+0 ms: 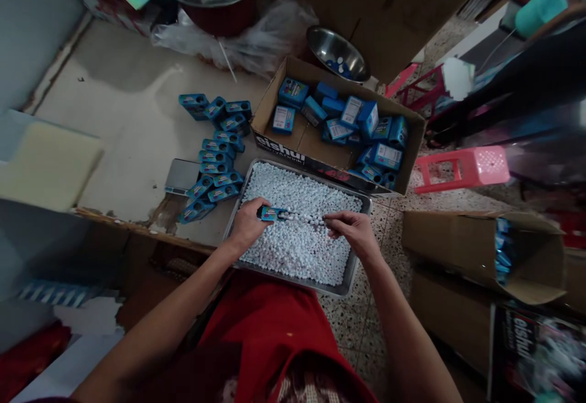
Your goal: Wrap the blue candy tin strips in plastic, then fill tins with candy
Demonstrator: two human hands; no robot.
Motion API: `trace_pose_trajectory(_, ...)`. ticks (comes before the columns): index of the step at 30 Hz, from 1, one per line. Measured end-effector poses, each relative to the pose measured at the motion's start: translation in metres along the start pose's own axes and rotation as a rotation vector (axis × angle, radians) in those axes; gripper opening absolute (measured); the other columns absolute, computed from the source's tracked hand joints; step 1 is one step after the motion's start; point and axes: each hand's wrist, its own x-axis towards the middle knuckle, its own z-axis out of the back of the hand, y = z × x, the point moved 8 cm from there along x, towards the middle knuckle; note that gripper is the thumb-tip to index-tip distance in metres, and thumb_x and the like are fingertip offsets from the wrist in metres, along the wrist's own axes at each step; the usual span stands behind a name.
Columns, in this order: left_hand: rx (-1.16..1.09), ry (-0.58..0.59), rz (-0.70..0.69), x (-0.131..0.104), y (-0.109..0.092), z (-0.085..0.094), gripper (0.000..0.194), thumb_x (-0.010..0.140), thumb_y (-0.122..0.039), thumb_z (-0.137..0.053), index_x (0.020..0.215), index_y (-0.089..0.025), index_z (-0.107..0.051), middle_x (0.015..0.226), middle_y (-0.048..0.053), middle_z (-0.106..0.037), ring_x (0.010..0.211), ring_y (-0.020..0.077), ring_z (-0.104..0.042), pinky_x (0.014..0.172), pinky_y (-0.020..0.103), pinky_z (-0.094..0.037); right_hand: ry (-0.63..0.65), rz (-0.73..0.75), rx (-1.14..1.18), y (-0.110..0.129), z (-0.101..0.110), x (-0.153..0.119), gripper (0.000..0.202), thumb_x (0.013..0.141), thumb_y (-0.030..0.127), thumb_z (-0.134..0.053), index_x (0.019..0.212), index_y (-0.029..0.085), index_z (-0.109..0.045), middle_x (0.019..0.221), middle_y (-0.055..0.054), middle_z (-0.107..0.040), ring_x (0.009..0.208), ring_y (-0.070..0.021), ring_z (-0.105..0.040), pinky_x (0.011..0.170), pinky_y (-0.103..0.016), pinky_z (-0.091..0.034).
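A metal tray (351, 268) full of small white pellets (288, 256) lies in front of me. Over it, my left hand (245, 229) is closed on a small blue printed box (273, 214), held on its side. My right hand (354, 232) pinches the far end of a narrow, dark-edged scoop (304, 217) that carries a row of pellets. The scoop's other end meets the right end of the box; whether it reaches inside is hard to see. Several similar blue boxes (214, 167), with dark round openings, stand left of the tray.
Behind the tray, a cardboard carton (297, 157) holds several blue boxes. A small scale (180, 177) sits on the table's left. Farther back are a steel bowl (320, 39) and a pot (220, 15). To the right are a pink stool (488, 165) and an open carton (448, 238).
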Motion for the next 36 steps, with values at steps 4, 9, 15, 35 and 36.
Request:
trace_pose_trajectory(4,-0.031,0.000,-0.009,0.003,-0.008,-0.003,0.031,0.066,-0.014,-0.075,0.095,-0.023,-0.068,0.093,0.000,-0.071,0.089,0.0226,-0.064,0.082,0.033,-0.048,-0.049,0.074,-0.183,0.037,-0.005,-0.015,0.024,0.077,0.033,-0.074,0.091,0.015,-0.081,0.058,-0.001,-0.069,0.049,-0.0128,-0.061,0.049,-0.023,-0.049)
trace_pose_trajectory(9,-0.093,-0.005,-0.013,0.005,-0.012,-0.008,0.028,0.068,-0.015,-0.073,0.093,-0.024,-0.067,0.092,0.000,-0.070,0.088,0.0219,-0.063,0.081,0.032,-0.048,-0.081,0.120,-0.305,0.064,-0.022,-0.030,0.022,0.079,0.028,-0.065,0.091,0.017,-0.080,0.055,-0.001,-0.067,0.049,-0.0151,-0.063,0.048,-0.025,-0.049)
trace_pose_trajectory(15,-0.181,-0.040,0.027,0.001,0.010,0.003,0.034,0.066,-0.019,-0.075,0.098,-0.022,-0.066,0.095,-0.001,-0.071,0.089,0.0201,-0.066,0.083,0.030,-0.049,-0.243,0.108,-0.271,0.022,0.042,-0.041,0.024,0.078,0.034,-0.072,0.095,0.020,-0.081,0.068,-0.002,-0.073,0.054,-0.0156,-0.066,0.053,-0.026,-0.052)
trace_pose_trajectory(35,0.016,-0.092,0.138,-0.018,0.032,0.056,0.033,0.065,-0.018,-0.077,0.096,-0.025,-0.067,0.091,-0.002,-0.072,0.085,0.0216,-0.066,0.079,0.030,-0.046,-0.073,-0.135,0.186,-0.104,-0.018,0.017,0.045,0.058,0.049,-0.091,0.087,0.016,-0.079,0.073,-0.005,-0.076,0.055,-0.0134,-0.067,0.056,-0.025,-0.057)
trace_pose_trajectory(36,0.031,-0.087,0.117,-0.016,0.027,0.054,0.033,0.065,-0.017,-0.077,0.096,-0.025,-0.067,0.090,-0.002,-0.072,0.085,0.0220,-0.066,0.078,0.030,-0.046,-0.058,-0.130,0.187,-0.092,-0.015,0.012,0.045,0.059,0.048,-0.092,0.088,0.016,-0.080,0.073,-0.005,-0.076,0.055,-0.0131,-0.067,0.055,-0.024,-0.057)
